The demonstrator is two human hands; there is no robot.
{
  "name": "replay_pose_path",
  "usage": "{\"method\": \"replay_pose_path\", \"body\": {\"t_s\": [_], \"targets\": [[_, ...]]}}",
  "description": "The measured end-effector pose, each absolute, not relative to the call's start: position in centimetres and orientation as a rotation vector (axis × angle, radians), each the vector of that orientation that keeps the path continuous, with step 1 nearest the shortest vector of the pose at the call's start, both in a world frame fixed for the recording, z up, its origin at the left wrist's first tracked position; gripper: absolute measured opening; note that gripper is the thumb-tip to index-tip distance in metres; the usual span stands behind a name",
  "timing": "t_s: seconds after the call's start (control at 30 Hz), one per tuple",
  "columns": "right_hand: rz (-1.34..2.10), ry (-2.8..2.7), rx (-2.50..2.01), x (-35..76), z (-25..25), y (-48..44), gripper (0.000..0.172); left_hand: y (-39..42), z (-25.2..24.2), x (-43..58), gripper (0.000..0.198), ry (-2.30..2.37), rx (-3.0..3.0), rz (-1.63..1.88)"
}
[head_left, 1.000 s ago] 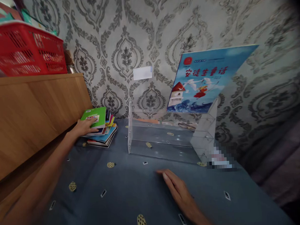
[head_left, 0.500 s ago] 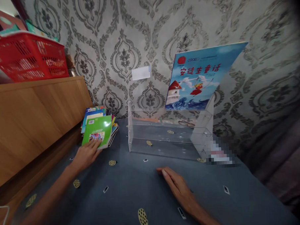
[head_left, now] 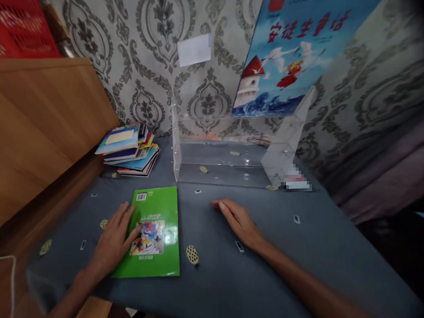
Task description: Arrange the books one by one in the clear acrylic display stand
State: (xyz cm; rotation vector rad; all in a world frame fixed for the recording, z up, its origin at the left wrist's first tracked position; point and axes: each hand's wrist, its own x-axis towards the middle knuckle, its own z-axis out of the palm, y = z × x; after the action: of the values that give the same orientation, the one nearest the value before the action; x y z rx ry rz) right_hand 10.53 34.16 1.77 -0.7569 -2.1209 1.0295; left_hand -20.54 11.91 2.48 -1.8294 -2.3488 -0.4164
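A green-covered book [head_left: 166, 203], with a barcode and a colourful picture, is at the front left of the table, its printed cover facing up. My left hand [head_left: 112, 236] is closed on its left edge, thumb across the cover; the fingertips are partly hidden. My right hand [head_left: 239, 223] rests on its side on the cloth, loosely bent and holding nothing, in front of a clear acrylic rack [head_left: 221, 172]. A large blue picture book [head_left: 291, 47] stands tilted at the rack's back right.
An uneven stack of books [head_left: 130, 153] sits at the back left beside a wooden cabinet [head_left: 48, 105]. A red basket [head_left: 16, 31] is on top of the cabinet. A white card [head_left: 194, 50] shows behind the rack. The dark tablecloth [head_left: 217, 290] has small printed shapes.
The green book has left the top of the stack and come toward me and right with my left hand. My right hand stays near its place. The view has tilted downward.
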Motion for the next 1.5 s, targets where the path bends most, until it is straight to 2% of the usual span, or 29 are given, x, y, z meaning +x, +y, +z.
{"method": "replay_pose_path", "body": {"t_s": [0.1, 0.27, 0.6, 0.7, 0.9, 1.13, 1.5], "targets": [[1.011, -2.124, -0.753, 10.5, 1.5, 34.2, 0.057, 14.0, 0.7, -21.5, 0.068, -2.536, -1.731, -0.421], [0.971, -2.146, -0.721, 10.5, 1.4, 34.1, 0.055, 14.6, -0.5, -20.5, 0.065, -2.384, -1.974, -0.445], [0.65, -2.317, -0.497, 10.8, 2.7, 32.5, 0.034, 20.8, 0.5, -11.4, 0.065, -2.129, -2.471, -0.543], [0.634, -2.454, -0.404, 10.4, 2.8, 31.7, 0.037, 22.6, 0.8, -9.9, 0.07, -1.947, -2.683, -0.63], [0.546, -2.687, -0.516, 10.2, 2.4, 32.4, 0.06, 24.2, 1.6, -10.2, 0.071, -1.821, -2.842, -0.474], [0.522, -2.74, -0.8, 14.4, 1.6, 34.8, 0.051, 24.5, 1.9, -10.3, 0.063, -1.757, -2.72, -0.39], [0.602, -2.436, -0.824, 21.5, -0.3, 33.8, 0.04, 28.1, 3.0, -5.2, 0.067, -1.564, -2.717, -0.264]]}}
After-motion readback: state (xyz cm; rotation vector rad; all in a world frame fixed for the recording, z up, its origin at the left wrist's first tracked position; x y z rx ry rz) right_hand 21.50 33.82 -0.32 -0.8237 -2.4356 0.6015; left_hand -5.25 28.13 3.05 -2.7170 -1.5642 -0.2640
